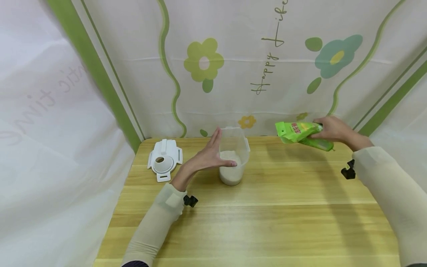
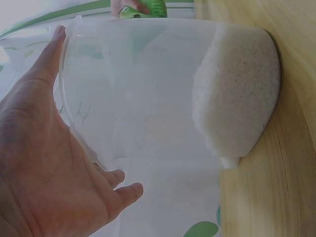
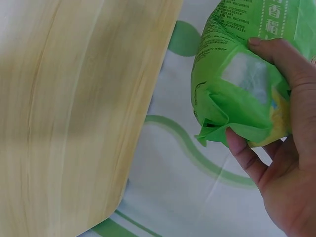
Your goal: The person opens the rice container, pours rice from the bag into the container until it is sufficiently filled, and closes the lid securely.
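Observation:
A clear plastic container (image 1: 245, 150) stands upright on the wooden table, its lower part filled with white rice (image 2: 242, 94). My left hand (image 1: 210, 154) is at its upper left side, the thumb stretched across the front and the other fingers straight at the rim. In the left wrist view the palm (image 2: 44, 148) faces the container's open end. To the right, over the table's back edge, my right hand (image 1: 330, 129) grips a green printed rice bag (image 1: 297, 131). Thumb and fingers pinch the bag's crumpled end (image 3: 237, 108) in the right wrist view.
Left of the container lies a white lid (image 1: 168, 150) with a round opening and side latches. The wooden table (image 1: 267, 222) ends at a floral curtain (image 1: 230, 74) behind it. White fabric also hangs on both sides.

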The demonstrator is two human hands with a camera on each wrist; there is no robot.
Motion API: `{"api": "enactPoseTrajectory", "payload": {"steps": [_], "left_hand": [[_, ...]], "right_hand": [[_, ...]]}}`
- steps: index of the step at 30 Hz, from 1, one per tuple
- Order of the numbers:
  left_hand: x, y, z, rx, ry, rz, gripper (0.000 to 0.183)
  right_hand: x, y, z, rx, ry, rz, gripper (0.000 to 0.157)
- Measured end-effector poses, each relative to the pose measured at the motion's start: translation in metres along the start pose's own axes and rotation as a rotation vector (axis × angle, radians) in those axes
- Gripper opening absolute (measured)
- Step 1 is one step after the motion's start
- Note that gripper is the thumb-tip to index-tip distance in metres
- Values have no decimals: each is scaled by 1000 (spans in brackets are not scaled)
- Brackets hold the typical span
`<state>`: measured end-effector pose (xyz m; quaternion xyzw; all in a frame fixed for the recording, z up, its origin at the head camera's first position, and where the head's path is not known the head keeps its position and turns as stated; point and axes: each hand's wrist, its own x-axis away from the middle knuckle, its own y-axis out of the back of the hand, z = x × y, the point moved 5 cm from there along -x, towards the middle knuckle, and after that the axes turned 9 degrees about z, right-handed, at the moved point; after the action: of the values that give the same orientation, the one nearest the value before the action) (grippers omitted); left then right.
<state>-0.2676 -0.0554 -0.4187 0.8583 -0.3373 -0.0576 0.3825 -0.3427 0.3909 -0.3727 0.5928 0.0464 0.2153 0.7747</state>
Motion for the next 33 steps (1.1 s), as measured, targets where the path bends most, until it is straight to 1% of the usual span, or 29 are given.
{"api": "enactPoseTrajectory", "payload": {"steps": [3, 10, 13, 18, 25, 33], "left_hand": [[0, 0, 0, -2, -3, 4, 143], [1, 0, 0, -1, -6, 2, 144], [1, 0, 0, 0, -6, 7, 145], [1, 0, 1, -1, -8, 13, 147], [1, 0, 0, -3, -8, 12, 141], [1, 0, 0, -5, -8, 7, 141]], "right_hand": [[2, -2, -6, 4, -5, 7, 33], [6, -11, -19, 11, -4, 14, 47], [7, -17, -24, 7, 1, 20, 45], [9, -26, -33, -8, 10, 24, 37], [10, -35, -39, 11, 45, 12, 30], [8, -46, -51, 33, 55, 20, 33]]}}
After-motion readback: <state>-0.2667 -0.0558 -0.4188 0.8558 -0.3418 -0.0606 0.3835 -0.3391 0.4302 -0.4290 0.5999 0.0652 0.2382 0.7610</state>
